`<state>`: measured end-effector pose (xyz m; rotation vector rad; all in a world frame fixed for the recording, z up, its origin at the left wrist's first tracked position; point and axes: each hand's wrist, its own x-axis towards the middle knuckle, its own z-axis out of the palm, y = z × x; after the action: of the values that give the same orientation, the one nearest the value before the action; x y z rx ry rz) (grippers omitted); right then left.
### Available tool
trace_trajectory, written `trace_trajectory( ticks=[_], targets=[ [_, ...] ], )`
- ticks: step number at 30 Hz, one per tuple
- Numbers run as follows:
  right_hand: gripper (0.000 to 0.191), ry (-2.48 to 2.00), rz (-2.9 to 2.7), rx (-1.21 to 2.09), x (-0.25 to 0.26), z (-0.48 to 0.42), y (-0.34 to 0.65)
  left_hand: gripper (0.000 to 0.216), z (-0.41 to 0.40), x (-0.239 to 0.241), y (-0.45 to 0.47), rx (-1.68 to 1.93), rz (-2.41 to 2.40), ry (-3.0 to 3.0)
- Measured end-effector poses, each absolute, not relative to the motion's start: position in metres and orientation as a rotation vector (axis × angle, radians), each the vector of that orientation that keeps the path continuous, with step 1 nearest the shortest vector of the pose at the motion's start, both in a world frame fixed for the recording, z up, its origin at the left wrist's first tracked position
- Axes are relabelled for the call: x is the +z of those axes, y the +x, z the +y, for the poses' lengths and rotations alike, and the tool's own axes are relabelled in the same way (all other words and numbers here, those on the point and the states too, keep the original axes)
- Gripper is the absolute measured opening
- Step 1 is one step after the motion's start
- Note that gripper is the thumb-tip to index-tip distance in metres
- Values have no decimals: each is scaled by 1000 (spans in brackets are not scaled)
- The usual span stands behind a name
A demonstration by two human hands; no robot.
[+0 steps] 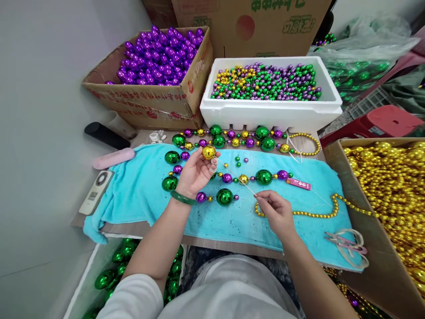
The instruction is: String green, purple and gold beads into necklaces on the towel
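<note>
My left hand [195, 173] pinches a gold bead [209, 152] above the turquoise towel [139, 190]. A long thin needle [235, 175] runs from that bead down to my right hand [275, 212], whose fingers are pinched on its lower end. A green bangle [182, 198] circles my left wrist. Under my hands lies a partly strung strand of green, purple and gold beads [262, 177]. A string of small gold beads [315, 215] trails to the right of my right hand.
A foam box of mixed small beads [332, 95] and a carton of purple beads [159, 55] stand behind the towel. A box of gold beads [395, 190] sits right, green balls [109, 277] below left. Scissors [348, 243], a remote [96, 190] and a pink case [113, 158] lie near.
</note>
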<state>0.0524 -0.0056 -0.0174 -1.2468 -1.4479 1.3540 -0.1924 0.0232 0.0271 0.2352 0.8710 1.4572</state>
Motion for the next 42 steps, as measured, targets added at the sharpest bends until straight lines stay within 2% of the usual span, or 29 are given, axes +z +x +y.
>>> trace_trajectory(
  ticks=[22,26,29,34,39,42],
  targets=[
    [22,-1247,-1426,1380,-19,-2,58,27,27,26,-184,1435,868,224],
    [24,-1254,-1431,1400,-19,-1,57,21,24,25,-175,1456,955,403],
    [25,-1245,-1414,1418,-21,1,52,26,19,23,-164,1399,1011,599],
    [23,-1185,-1298,1421,-26,7,44,36,28,17,-158,987,1161,1163],
    [20,-1161,-1149,1370,-24,11,51,22,68,0,-155,475,1716,1957],
    [20,-1154,-1137,1356,-22,11,56,23,88,-13,-144,85,1885,2117]
  ],
)
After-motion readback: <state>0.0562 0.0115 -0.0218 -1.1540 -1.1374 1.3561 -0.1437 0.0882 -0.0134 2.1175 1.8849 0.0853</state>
